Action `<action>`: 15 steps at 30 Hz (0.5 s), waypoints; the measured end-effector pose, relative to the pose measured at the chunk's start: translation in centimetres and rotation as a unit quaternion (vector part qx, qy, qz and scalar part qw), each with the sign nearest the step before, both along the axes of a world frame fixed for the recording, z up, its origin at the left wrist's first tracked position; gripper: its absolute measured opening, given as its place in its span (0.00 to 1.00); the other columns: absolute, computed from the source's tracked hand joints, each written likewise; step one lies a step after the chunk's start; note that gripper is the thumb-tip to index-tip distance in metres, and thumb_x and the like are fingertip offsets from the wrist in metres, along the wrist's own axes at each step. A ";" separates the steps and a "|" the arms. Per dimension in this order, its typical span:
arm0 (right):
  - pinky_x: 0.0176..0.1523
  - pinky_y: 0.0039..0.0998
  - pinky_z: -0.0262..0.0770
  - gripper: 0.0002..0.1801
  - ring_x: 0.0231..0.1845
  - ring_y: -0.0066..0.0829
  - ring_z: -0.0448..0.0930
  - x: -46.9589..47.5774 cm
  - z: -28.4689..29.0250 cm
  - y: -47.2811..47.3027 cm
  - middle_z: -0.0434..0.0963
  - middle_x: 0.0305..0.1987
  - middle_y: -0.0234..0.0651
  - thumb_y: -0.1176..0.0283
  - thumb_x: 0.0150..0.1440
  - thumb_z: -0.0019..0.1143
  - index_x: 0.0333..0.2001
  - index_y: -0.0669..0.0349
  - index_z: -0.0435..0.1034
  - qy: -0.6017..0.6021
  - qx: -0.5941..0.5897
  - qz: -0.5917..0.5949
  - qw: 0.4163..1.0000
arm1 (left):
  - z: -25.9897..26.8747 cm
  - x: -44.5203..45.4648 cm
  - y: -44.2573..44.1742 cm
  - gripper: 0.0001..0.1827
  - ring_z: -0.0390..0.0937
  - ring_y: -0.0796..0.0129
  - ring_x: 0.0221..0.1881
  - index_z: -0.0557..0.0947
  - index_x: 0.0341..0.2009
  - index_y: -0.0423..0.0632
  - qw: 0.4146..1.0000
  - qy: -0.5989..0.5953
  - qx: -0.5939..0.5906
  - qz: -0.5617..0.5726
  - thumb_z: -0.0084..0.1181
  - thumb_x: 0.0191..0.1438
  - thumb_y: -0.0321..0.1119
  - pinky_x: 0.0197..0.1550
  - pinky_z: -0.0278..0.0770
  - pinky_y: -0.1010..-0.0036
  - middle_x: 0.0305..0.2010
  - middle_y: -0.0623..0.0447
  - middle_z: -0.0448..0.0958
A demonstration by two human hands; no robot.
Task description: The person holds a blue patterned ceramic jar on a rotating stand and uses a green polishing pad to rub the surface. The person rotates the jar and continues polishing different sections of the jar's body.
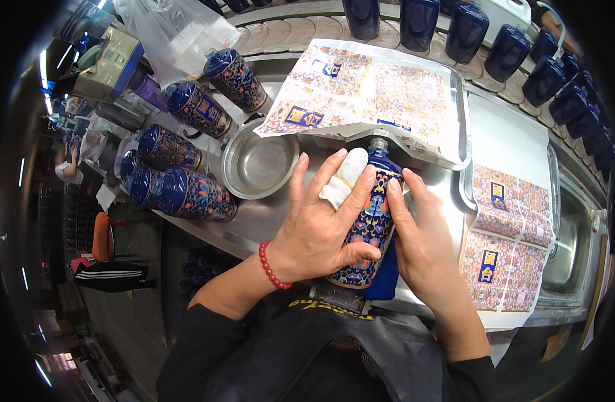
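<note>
In front of me a blue glass bottle (368,235) with a colourful floral decal lies tilted, its neck (379,144) pointing away from me. My left hand (327,221) grips it from the left, with the thumb across its lower body and the index finger on its upper side. A white finger cover with a yellow band (345,182) wraps one left finger. My right hand (427,233) holds the bottle's right side, thumb and index fingertips pressed near the shoulder. Under the bottle's right side shows a blue cloth (387,276).
Several decorated bottles (195,193) and a metal bowl (259,161) stand left on the steel bench (227,223). Printed decal sheets lie ahead (317,80) and right (506,251), beside a sink (569,256). Plain blue bottles (508,53) line a slatted conveyor (292,34) behind.
</note>
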State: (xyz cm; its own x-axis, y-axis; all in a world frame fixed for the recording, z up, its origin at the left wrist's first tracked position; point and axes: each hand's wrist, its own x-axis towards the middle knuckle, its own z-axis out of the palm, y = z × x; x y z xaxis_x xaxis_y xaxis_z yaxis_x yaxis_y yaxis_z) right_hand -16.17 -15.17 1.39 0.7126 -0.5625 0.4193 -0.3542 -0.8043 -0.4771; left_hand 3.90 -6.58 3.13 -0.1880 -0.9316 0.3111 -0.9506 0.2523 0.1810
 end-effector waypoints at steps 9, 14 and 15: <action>0.59 0.45 0.72 0.37 0.61 0.53 0.72 -0.7 -0.1 1.3 0.61 0.72 0.55 0.82 0.53 0.55 0.69 0.61 0.64 0.021 0.007 -0.001 1.000 | -0.4 -0.5 1.1 0.56 0.52 0.34 0.76 0.63 0.73 0.38 0.998 0.069 0.012 -0.002 0.36 0.59 0.77 0.73 0.34 0.34 0.72 0.36 0.65; 0.60 0.46 0.71 0.37 0.62 0.52 0.71 -0.9 -0.3 1.9 0.60 0.74 0.54 0.79 0.54 0.55 0.70 0.59 0.64 0.039 0.001 -0.006 0.999 | -0.4 -0.8 1.4 0.56 0.50 0.35 0.76 0.63 0.73 0.40 0.999 0.033 0.020 0.007 0.35 0.59 0.78 0.73 0.33 0.34 0.72 0.37 0.65; 0.60 0.46 0.71 0.36 0.62 0.52 0.71 -0.8 -0.3 1.9 0.60 0.74 0.54 0.79 0.54 0.56 0.70 0.60 0.64 0.040 0.003 -0.007 0.999 | -0.3 -0.8 1.4 0.56 0.50 0.35 0.76 0.63 0.73 0.39 0.999 0.021 0.022 0.007 0.35 0.58 0.78 0.73 0.33 0.34 0.72 0.37 0.66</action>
